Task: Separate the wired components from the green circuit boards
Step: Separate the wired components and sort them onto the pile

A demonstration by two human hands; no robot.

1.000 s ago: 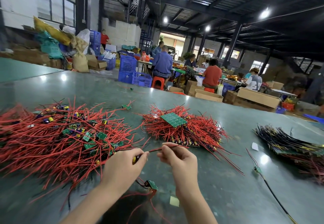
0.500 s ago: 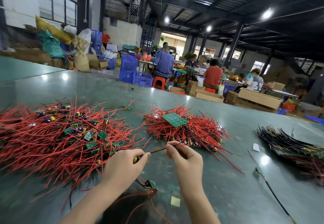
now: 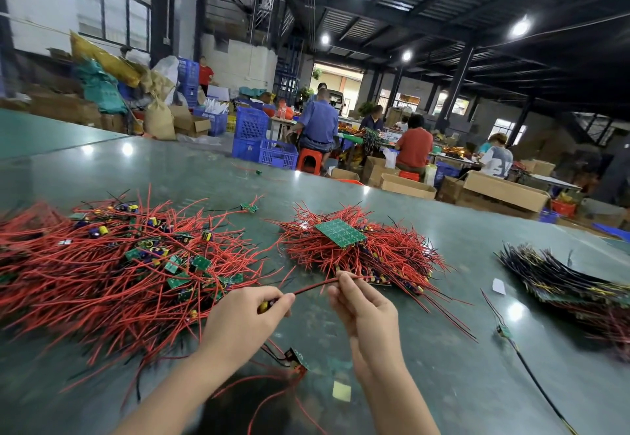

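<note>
My left hand (image 3: 242, 318) pinches the component end of a red wire (image 3: 312, 287), where a yellow and blue part shows between its fingers. The other end of that wire is pinched by my right hand (image 3: 363, 308), so it spans the gap between them. To the left lies a big tangle of red wires (image 3: 102, 264) with small green circuit boards and capacitors mixed in. A second red-wire heap (image 3: 375, 254) sits beyond my hands, topped by a larger green board (image 3: 340, 232). Under my wrists lies a small green board (image 3: 299, 358) with wires attached.
The work table (image 3: 443, 383) is dark green and glossy. A stack of dark wired boards (image 3: 572, 281) lies at the right. A single board on a black lead (image 3: 504, 331) and two paper scraps (image 3: 341, 391) lie nearby. Seated people and blue crates (image 3: 252, 124) are beyond the table's far edge.
Both hands have kept their pinch on the red wire and have lifted it slightly while drawing a little apart. The piles have not moved.
</note>
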